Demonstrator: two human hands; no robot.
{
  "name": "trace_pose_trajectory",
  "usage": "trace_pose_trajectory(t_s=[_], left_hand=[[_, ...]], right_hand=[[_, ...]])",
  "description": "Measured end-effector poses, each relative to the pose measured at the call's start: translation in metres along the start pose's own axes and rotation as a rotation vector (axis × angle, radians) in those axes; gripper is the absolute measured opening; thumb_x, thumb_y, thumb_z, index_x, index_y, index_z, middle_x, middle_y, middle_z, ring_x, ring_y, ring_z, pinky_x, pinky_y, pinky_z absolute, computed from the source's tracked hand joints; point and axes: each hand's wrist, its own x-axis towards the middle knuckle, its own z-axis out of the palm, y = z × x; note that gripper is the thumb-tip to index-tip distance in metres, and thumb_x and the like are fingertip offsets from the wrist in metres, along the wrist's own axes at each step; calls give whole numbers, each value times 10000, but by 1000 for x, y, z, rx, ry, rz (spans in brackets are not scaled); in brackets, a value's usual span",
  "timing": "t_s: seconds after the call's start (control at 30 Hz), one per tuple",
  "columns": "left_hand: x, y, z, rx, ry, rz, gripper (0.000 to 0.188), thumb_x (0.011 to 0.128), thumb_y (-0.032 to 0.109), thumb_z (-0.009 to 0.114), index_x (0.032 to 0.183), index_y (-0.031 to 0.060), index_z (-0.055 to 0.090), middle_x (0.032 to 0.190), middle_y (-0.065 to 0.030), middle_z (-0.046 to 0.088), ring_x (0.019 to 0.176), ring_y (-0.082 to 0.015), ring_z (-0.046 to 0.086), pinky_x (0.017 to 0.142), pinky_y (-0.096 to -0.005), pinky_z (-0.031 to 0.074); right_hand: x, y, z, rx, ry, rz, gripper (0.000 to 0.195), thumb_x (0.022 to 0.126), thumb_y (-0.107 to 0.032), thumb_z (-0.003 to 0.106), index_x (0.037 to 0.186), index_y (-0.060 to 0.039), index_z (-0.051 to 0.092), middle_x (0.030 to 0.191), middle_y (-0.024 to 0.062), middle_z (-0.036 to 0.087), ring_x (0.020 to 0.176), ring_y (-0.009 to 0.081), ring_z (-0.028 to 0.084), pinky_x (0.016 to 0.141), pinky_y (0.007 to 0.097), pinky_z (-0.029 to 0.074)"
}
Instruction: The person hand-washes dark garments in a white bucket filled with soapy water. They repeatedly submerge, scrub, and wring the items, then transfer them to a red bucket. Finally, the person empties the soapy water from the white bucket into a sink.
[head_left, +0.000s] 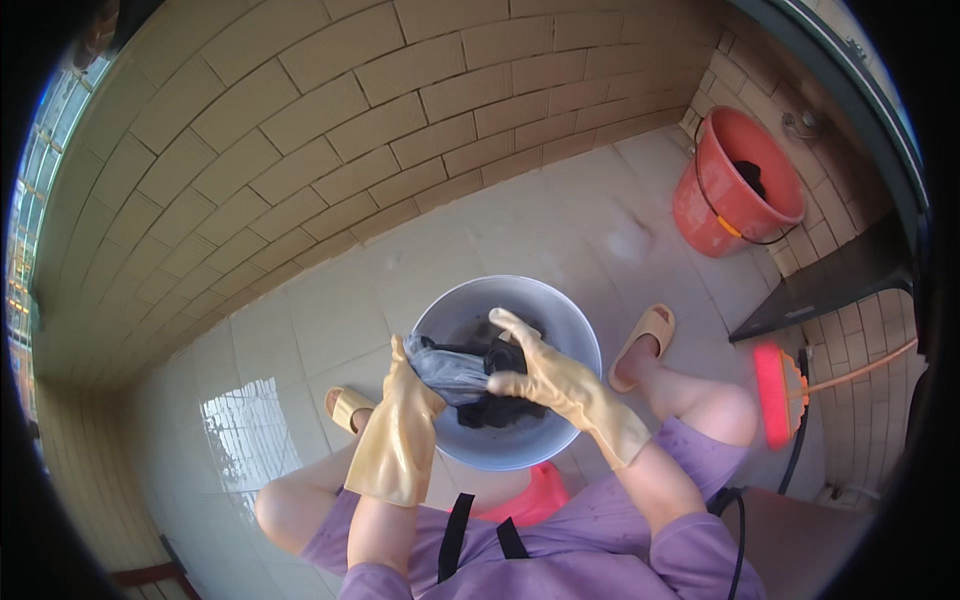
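Observation:
A round metal basin (577, 330) stands on the tiled floor between my feet, with dark wet cloth (499, 412) and murky water inside. Over its left part, my left hand (409, 416), in a cream rubber glove, grips a wet grey and black cloth (450, 371). My right hand (551, 375), gloved alike, is at the cloth's right end with thumb and fingers spread around a black bunched part; how firmly it holds is unclear. The cloth stretches between both hands above the basin.
A red bucket (694, 214) with something dark inside stands by the wall at the upper right. A pink and orange broom head (780, 396) is on the right. Beneath me is a pink plastic object (544, 491). A brick-patterned tiled wall (450, 97) rises ahead.

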Motion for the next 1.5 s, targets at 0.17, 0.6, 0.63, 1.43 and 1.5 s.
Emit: trace_pose_trajectory(t_s=[0.17,0.6,0.63,1.43,1.5], left_hand=[[-59,10,72,146,308,239,561,1038,447,620,1323,-34,571,1211,-170,669,1019,-308,685,921,-484,565],[-84,-10,42,889,-273,263,371,889,341,825,1018,17,696,867,20,661,798,-87,596,700,-247,451],[-89,-10,40,704,-345,258,327,891,303,820,1010,28,692,873,10,663,837,-102,615,735,-263,475],[25,-108,-22,-88,-269,188,370,957,349,703,1257,161,595,1083,-77,696,967,-265,650,863,-398,558],[21,-110,-2,293,35,271,475,928,251,759,1336,168,529,1110,-96,708,982,-260,668,883,-381,574]], right_hand=[[-13,-5,0,28,80,-54,389,960,-131,741,1309,-15,612,1175,97,636,969,161,635,870,322,510],[-4,11,-27,743,362,-37,349,908,-76,692,1243,6,637,1122,57,660,1040,148,627,962,285,484],[-4,12,-27,720,348,-19,349,905,-81,700,1237,5,636,1109,55,660,1033,145,627,960,282,484],[14,35,95,-438,377,-309,368,1015,-400,571,847,-77,626,907,211,694,872,438,684,789,532,559],[44,62,57,-466,436,-17,369,1013,-379,581,823,-67,628,926,219,690,893,430,683,774,516,553]])
